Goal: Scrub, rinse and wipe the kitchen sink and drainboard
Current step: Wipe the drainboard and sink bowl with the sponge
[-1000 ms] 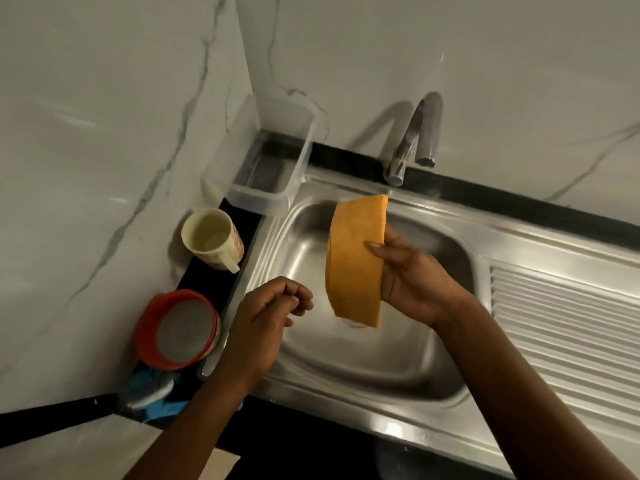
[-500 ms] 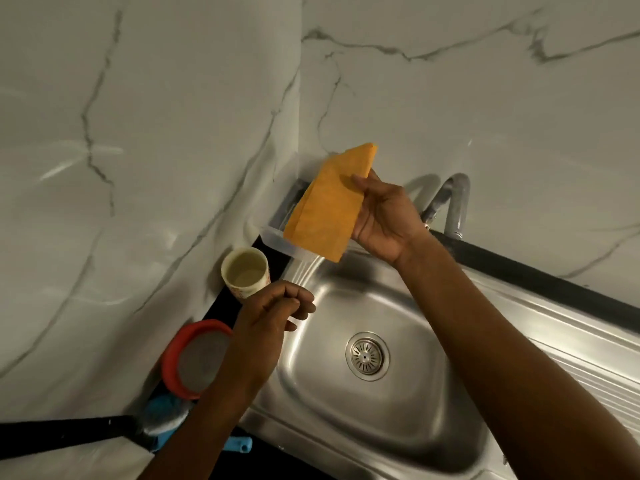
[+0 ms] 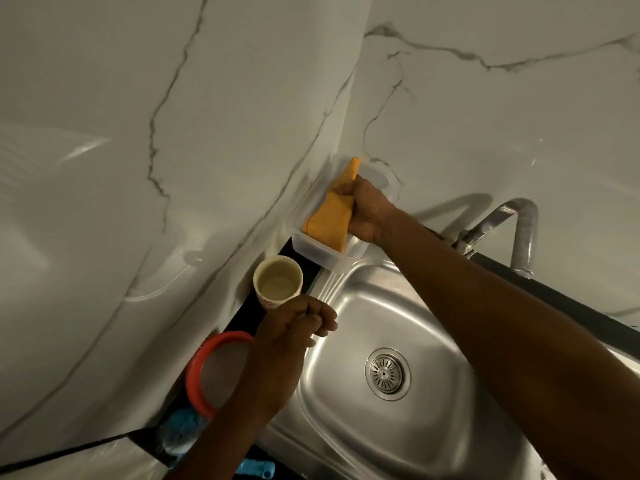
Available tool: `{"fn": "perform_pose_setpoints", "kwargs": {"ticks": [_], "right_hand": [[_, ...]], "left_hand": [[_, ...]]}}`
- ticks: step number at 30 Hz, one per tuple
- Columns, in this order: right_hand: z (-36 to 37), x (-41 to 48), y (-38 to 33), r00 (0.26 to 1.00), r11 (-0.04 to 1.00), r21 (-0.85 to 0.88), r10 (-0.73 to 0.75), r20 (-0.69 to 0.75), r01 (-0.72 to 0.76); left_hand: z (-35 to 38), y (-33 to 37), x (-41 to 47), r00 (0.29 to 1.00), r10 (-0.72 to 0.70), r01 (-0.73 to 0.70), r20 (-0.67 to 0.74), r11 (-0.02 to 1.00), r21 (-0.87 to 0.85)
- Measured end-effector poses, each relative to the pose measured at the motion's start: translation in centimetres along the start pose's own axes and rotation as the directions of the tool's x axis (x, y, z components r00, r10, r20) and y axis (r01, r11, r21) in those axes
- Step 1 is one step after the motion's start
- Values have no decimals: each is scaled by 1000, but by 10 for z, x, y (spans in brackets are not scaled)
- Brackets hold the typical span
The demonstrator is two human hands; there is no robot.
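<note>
right hand (image 3: 369,211), upper centre, pinches the cloth (image 3: 325,221) mid-fold; it looks soft, light and floppy. left hand (image 3: 294,329) is loosely curled and empty.

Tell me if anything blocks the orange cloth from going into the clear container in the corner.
Nothing visible does. The right hand grips the orange cloth at the open-topped clear container, its lower end already between the walls. The cup and left hand lie off that path.
</note>
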State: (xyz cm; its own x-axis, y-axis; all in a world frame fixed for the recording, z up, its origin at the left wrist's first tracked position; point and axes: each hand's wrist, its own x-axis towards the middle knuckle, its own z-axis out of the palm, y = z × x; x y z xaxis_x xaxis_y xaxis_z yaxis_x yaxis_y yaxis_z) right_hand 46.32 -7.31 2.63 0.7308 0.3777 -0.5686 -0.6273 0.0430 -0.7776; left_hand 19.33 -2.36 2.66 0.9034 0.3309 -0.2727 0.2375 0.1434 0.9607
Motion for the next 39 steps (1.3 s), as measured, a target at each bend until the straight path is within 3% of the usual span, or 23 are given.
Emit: {"fn": "perform_pose_setpoints", "kwargs": {"ticks": [6, 10, 14, 21, 27, 31, 39], "right_hand": [[15, 11, 12, 977, 988, -126, 62, -205, -90], [11, 26, 7, 958, 963, -260, -12, -287, -66], [16, -4, -9, 964, 938, -331, -174, -203, 100], [-6, -131, -3, 945, 932, -179, -326, -33, 315], [-42, -255, 63, 931, 932, -87, -337, 136, 351], [-59, -319, 115, 923, 922, -122, -345, 173, 368], [-55, -371, 213, 929, 920, -208, -282, 238, 333]], "left_hand": [[1, -4, -4, 998, -9, 8, 61, 1000, 23], [-3, -4, -11, 998, 3, -6, 67, 999, 42], [-7, 1, -18, 1000, 14, -15, 28, 999, 29], [-1, 16, -49, 997, 56, -54, -46, 998, 36], [11, 17, -101, 996, 38, -32, -86, 997, 73], [13, 8, -150, 991, 56, -41, -125, 991, 124], [-18, -34, -230, 956, -39, 60, -289, 996, 67]]}}
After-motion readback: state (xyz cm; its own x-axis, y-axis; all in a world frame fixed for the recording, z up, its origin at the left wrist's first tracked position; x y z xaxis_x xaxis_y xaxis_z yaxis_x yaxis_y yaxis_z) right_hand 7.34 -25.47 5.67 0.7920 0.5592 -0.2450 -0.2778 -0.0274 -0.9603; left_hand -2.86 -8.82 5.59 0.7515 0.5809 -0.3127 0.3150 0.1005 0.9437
